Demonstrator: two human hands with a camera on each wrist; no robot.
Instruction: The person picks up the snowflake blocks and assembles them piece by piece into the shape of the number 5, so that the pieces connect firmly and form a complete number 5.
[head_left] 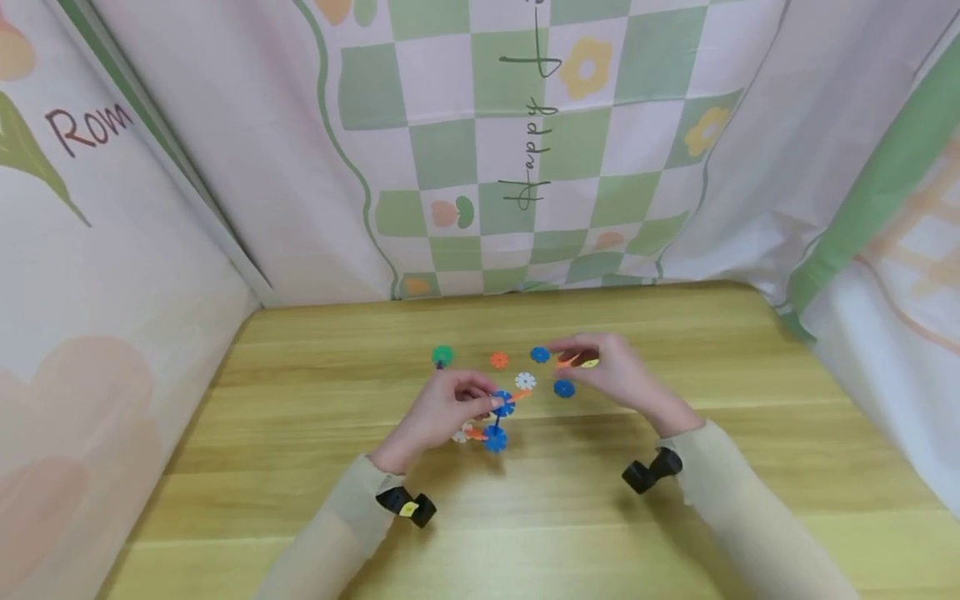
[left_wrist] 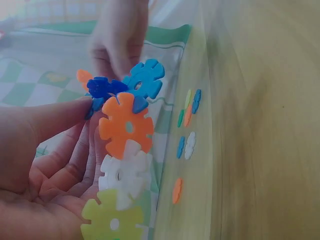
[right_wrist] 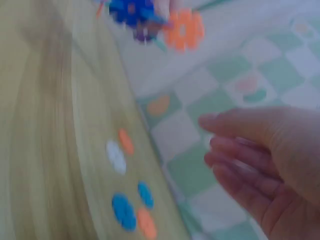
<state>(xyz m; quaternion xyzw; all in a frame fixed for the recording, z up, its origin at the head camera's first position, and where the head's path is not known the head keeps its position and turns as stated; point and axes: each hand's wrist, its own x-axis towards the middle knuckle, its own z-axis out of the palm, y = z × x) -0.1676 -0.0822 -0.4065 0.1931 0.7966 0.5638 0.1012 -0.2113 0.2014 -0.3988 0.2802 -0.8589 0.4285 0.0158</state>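
Note:
My left hand (head_left: 438, 408) holds a chain of notched plastic snowflake discs above the table, its thumb on a blue disc (head_left: 503, 404). Another blue disc (head_left: 494, 439) hangs nearer me in the chain. In the left wrist view an orange disc (left_wrist: 127, 122), a white disc (left_wrist: 112, 172) and a yellow disc (left_wrist: 107, 220) run down past the palm. My right hand (head_left: 611, 371) hovers at the loose discs, thumb and fingers apart. An orange disc (head_left: 566, 362) shows between them in the head view. The right wrist view shows nothing held.
Loose on the wooden table (head_left: 600, 517) lie a white disc (head_left: 525, 381), an orange disc (head_left: 498, 360), two blue discs (head_left: 540, 355) and a yellow disc (head_left: 591, 363). A checked curtain (head_left: 517, 150) hangs along the back edge, with white fabric at both sides.

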